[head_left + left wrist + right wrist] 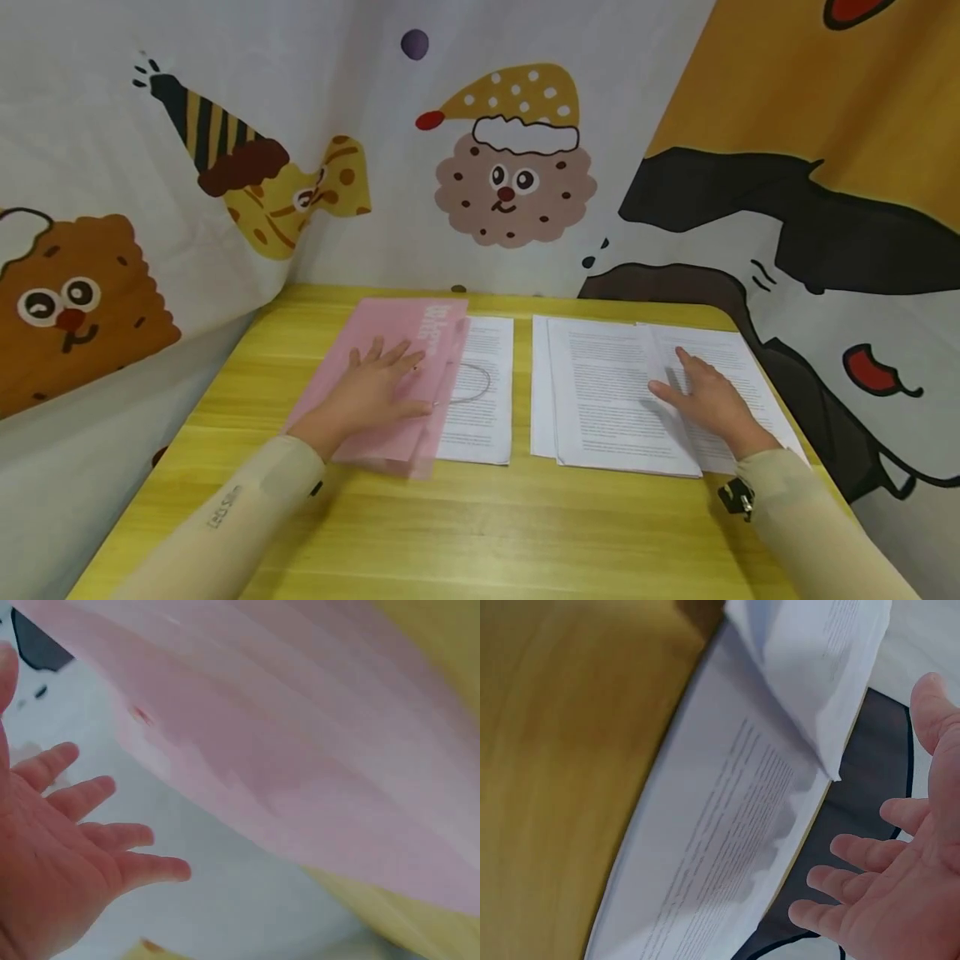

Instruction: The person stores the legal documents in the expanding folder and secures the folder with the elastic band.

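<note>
A pink plastic folder (397, 437) with pale lettering lies at the left of the table, covering part of a white printed paper stack (483, 433). From its right side a thin cord loop (489, 382) reaches over that stack. My left hand (375, 383) is over the folder with fingers spread; the left wrist view shows the palm (56, 855) facing the pink sheet. Over the printed sheets (622, 400) at the right is my right hand (712, 404), fingers apart and holding nothing. In the right wrist view one sheet (810, 690) has a lifted, folded corner.
The yellow wood-grain table (480, 533) has its far edge against a white cartoon-print curtain (360, 50). The right sheets overlap one another and reach close to the table's right edge. A dark wrist device (737, 497) sits at my right cuff.
</note>
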Demonstrator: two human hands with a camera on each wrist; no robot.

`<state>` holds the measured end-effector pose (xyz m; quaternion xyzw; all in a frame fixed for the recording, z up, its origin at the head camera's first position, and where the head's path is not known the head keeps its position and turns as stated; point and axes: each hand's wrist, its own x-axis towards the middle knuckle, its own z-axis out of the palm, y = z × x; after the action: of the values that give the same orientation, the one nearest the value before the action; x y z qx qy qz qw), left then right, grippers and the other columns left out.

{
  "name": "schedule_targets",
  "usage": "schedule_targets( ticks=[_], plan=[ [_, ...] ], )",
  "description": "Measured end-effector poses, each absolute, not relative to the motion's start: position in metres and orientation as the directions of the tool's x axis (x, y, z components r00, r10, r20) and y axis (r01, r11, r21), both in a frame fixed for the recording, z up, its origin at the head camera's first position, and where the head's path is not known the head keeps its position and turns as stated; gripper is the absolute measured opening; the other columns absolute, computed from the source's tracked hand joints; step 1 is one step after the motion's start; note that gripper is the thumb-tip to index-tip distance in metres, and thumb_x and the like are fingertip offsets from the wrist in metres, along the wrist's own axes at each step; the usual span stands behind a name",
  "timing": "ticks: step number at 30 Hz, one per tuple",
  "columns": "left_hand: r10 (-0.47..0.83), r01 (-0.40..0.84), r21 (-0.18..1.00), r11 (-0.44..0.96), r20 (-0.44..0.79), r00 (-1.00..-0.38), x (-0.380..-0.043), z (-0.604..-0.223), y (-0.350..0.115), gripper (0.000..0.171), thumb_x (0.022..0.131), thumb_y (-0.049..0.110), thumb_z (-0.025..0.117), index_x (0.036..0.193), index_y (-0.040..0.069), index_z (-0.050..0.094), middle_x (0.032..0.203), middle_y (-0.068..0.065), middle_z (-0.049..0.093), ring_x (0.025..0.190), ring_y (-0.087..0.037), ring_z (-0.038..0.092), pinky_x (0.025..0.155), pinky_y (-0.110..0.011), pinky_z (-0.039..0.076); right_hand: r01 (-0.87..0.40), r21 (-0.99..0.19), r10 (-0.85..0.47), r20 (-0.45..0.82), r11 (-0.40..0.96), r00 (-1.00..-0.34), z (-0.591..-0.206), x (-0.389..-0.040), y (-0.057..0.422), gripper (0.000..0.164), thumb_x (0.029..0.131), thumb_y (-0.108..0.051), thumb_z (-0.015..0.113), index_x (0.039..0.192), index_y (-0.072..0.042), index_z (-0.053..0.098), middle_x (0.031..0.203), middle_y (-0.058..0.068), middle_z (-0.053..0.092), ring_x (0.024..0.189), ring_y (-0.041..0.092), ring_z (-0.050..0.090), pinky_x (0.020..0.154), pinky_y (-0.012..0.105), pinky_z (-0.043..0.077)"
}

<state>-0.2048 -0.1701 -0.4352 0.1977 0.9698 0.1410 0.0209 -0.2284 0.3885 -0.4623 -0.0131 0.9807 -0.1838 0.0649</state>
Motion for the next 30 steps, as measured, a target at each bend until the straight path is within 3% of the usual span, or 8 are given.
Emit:
schedule_targets(
  ticks=[13, 21, 27, 30],
  plan=[
    [0.345, 0.317, 0.164, 0.934, -0.186, -0.92, -0.229, -0.436, -0.11, 0.091, 0.096, 0.059, 0.072, 0.17, 0.027, 0.031, 0.179, -0.013, 0.021, 0.161, -0.058, 0.015, 0.12, -0.085, 0.016, 0.006, -0.39, -0.05, -0.132, 0.921, -0.99, -0.458, -0.225, 0.382, 0.112, 0.099, -0.072, 0.057, 0.17, 0.003, 0.013, 0.167, 0.043, 0.021, 0.153, 0.063, 0.024, 0.122, 0.075, 0.026],
    [0.294, 0.24, 0.214, 0.947, -0.275, -0.915, -0.231, -0.433, -0.106, 0.088, 0.1, 0.043, 0.073, 0.172, 0.029, 0.025, 0.18, -0.017, 0.012, 0.159, -0.06, 0.015, 0.118, -0.083, 0.024, 0.04, -0.404, -0.017, -0.136, 0.914, -0.991, -0.46, -0.226, 0.384, 0.11, 0.101, -0.068, 0.057, 0.169, 0.004, 0.01, 0.166, 0.045, 0.021, 0.151, 0.064, 0.025, 0.121, 0.075, 0.029],
    [0.281, 0.193, 0.288, 0.938, -0.308, -0.909, -0.232, -0.43, -0.104, 0.074, 0.109, 0.015, 0.053, 0.173, 0.031, 0.019, 0.179, -0.021, 0.009, 0.156, -0.06, 0.026, 0.123, -0.073, 0.029, 0.118, -0.498, 0.037, -0.17, 0.859, -0.985, -0.455, -0.228, 0.384, 0.103, 0.105, -0.066, 0.049, 0.168, 0.006, 0.012, 0.164, 0.043, 0.03, 0.147, 0.061, 0.038, 0.115, 0.071, 0.041],
    [0.273, 0.166, 0.327, 0.93, -0.315, -0.909, -0.236, -0.43, -0.104, 0.081, 0.105, 0.003, 0.05, 0.173, 0.031, 0.017, 0.18, -0.02, 0.008, 0.134, -0.052, 0.057, 0.107, -0.06, 0.053, 0.209, -0.575, 0.082, -0.238, 0.791, -0.968, -0.452, -0.231, 0.384, 0.101, 0.106, -0.065, 0.047, 0.168, 0.007, 0.012, 0.165, 0.041, 0.03, 0.148, 0.058, 0.04, 0.117, 0.068, 0.041]
  ],
)
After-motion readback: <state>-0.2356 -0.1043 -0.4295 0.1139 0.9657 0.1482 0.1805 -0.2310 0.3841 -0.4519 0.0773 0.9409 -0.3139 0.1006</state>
